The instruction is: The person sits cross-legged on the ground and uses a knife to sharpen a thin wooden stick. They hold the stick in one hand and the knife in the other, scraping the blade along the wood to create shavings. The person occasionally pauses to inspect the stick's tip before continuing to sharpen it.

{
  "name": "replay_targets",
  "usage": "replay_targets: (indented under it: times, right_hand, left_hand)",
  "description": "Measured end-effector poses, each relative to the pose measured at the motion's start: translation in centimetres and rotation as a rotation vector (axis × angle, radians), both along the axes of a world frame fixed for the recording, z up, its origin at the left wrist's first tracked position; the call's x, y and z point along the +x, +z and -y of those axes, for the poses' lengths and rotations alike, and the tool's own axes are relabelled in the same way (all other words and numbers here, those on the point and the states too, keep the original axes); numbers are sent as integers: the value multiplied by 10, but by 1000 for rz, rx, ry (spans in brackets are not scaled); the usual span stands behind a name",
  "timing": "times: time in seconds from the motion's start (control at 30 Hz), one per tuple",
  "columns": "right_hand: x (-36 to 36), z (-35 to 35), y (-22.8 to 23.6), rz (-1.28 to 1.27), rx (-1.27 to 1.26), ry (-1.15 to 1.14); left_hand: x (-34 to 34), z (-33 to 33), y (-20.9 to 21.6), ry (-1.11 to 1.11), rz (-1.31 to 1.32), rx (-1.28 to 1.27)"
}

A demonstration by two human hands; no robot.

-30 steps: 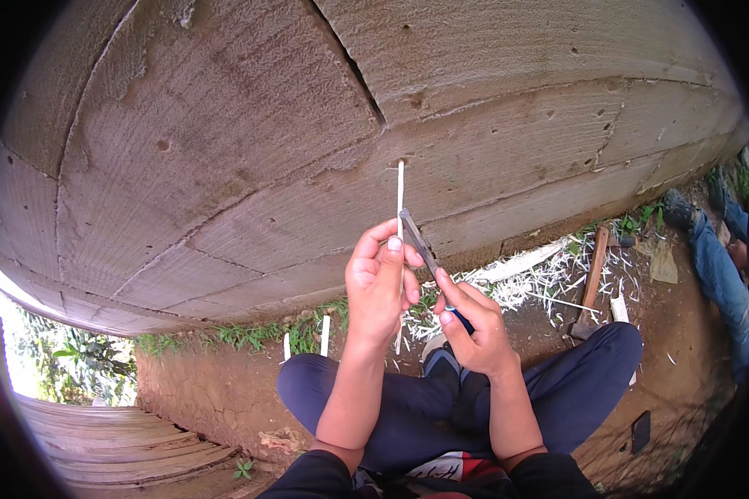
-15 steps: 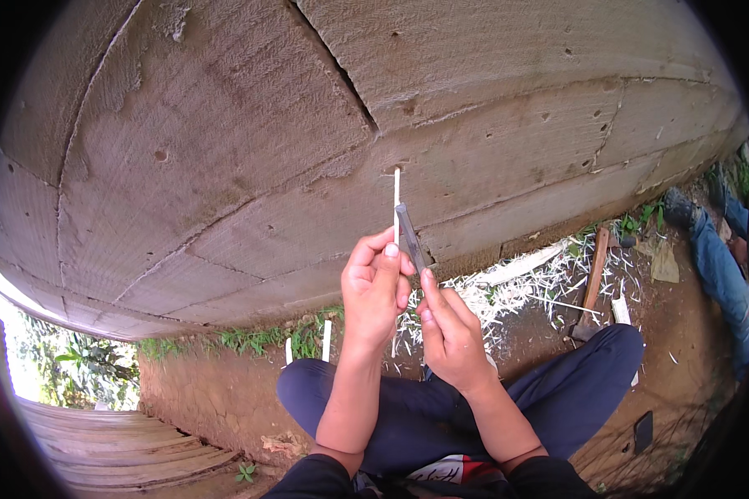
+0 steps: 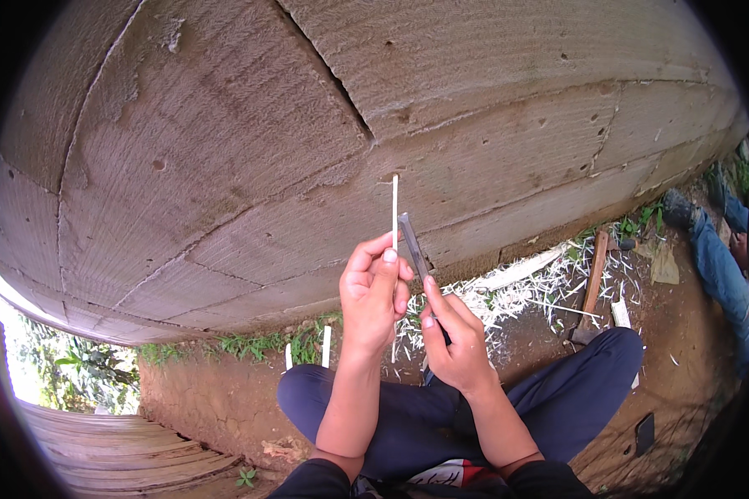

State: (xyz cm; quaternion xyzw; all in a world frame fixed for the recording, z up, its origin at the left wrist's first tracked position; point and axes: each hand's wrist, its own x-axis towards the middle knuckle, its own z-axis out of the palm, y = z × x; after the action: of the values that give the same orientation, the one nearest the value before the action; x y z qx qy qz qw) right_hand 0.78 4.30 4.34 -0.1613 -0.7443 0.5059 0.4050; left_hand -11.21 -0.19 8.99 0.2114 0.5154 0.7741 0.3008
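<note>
Rough concrete wall [image 3: 225, 166], scored with deep seams, fills the far side of the head view, and bare reddish dirt ground [image 3: 541, 333] runs along its foot. The person sits cross-legged on that dirt in dark trousers [image 3: 441, 416], both forearms coming up from the near edge.

Left hand [image 3: 373, 293] is up in the middle of the picture, fingers and thumb closed on a thin pale stick [image 3: 394, 212] that stands upright, its tip rising clear above the hand against the wall. Right hand [image 3: 456, 341] sits just beside it, slightly nearer and to the right, wrapped around the handle of a knife [image 3: 411, 241], forefinger laid along the back, dark blade angled up and left so it lies touching or almost touching the stick right above the left thumb.

Progress, judging by the scene: a good scatter of white shavings [image 3: 508, 291] litters the dirt to the far right of the knees, so plenty of whittling looks done. The stick reads as slim, straight and evenly pale, close to finished, though whether its tip is pointed is too fine to tell.

Off right, a wooden-handled tool [image 3: 595, 274] lies on the ground, and another person's blue-trousered leg [image 3: 720, 266] edges in.
</note>
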Motion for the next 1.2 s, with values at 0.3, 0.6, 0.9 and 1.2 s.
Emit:
replay_targets:
  times: [0.3,0.6,0.9,1.2]
  right_hand:
    - [9,-8,10,-38,-57,37]
    - [13,-11,15,-20,-41,108]
    - [21,-20,16,22,-33,149]
    - [19,-15,12,10,-55,176]
  left_hand:
    - [4,-2,-1,28,10,44]
    - [11,-7,-5,87,12,48]
    - [12,-8,-7,100,-6,28]
    - [12,-9,-6,120,1,19]
